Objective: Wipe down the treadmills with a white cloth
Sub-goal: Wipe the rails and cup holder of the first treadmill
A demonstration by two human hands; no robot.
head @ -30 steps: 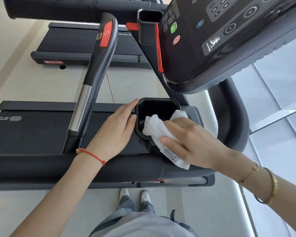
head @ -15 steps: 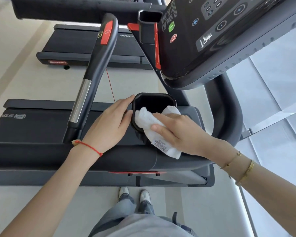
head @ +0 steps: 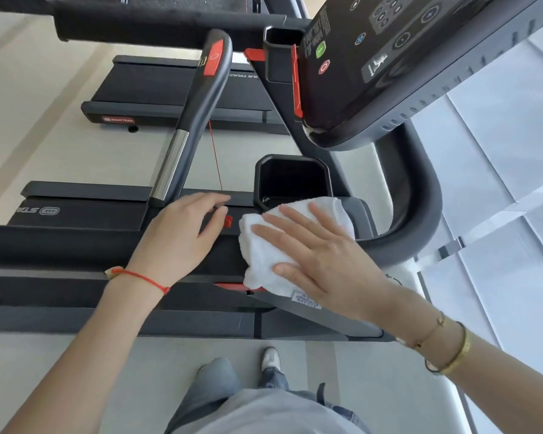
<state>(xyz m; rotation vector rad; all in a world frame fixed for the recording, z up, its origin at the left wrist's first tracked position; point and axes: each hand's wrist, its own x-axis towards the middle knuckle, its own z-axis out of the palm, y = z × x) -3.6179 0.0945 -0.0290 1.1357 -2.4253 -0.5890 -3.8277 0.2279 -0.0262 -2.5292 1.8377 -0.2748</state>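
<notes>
Right hand (head: 323, 261) lay flat, fingers straight and spread, pressing the white cloth (head: 273, 245) onto the dark side rail (head: 76, 249) of the near treadmill, just below the black cup holder (head: 292, 180); nothing gripped, only pressed. Cloth bunched, its label (head: 306, 301) poking out under the heel of the hand. Left hand (head: 182, 236) rested on the same rail beside the cloth, fingers loosely bent, holding nothing (a red cord bracelet (head: 141, 278) at that wrist). Console (head: 405, 64) hung overhead at upper right. A second treadmill (head: 157, 89) stood beyond, well apart.
</notes>
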